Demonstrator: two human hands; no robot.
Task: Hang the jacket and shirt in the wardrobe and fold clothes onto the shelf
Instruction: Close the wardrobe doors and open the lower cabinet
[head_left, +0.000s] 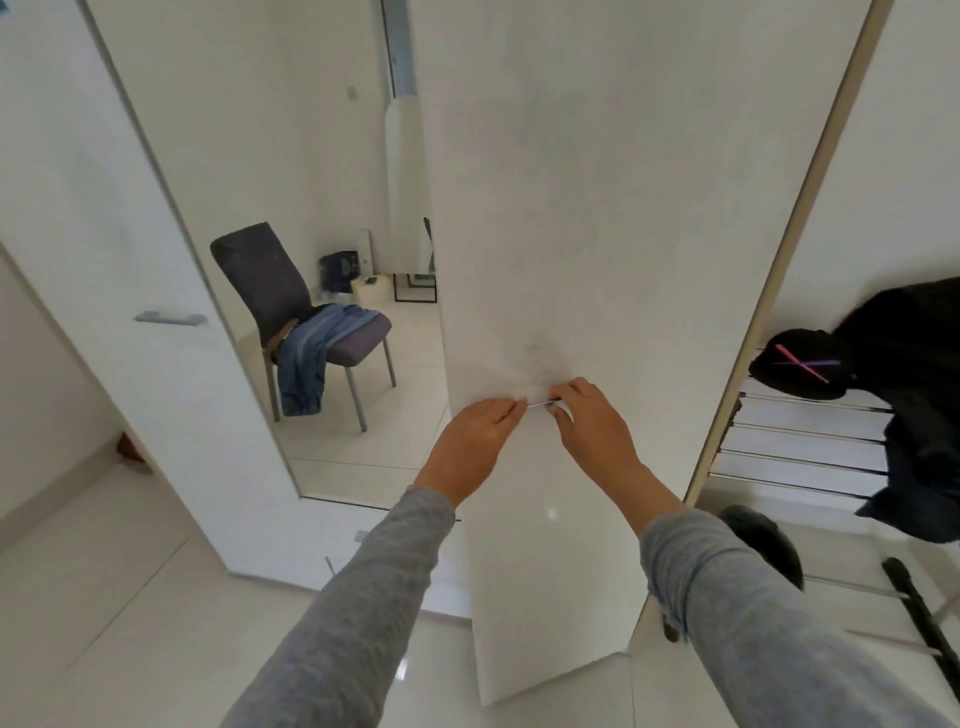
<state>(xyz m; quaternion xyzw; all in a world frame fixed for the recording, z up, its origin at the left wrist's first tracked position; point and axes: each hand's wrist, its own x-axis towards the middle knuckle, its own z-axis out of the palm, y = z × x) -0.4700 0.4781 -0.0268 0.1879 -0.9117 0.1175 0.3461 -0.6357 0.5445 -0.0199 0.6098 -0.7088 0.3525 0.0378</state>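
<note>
At the middle of the view, both hands meet on a thin metal handle (543, 403) set in the white wardrobe door (582, 234). The left hand (475, 436) pinches its left end and the right hand (589, 421) its right end, fingers curled nearly closed around the bar, nothing else in either grasp. The bar's long axis runs roughly nine to three o'clock, and both hands sit equally near it, so I judge the coming move is a pull or slide of the door rather than any reach for cloth. The clothes lie well apart from the fingers: a blue garment (311, 358), perhaps jeans, drapes over the seat of a chair (260, 280) toward ten o'clock, seen in what looks like a mirror (332, 156), so its true direction is uncertain. A black garment (904, 374) hangs or lies at three o'clock over a slatted rack (800, 447). Whether that is the jacket cannot be told. No shelf is visible.
</note>
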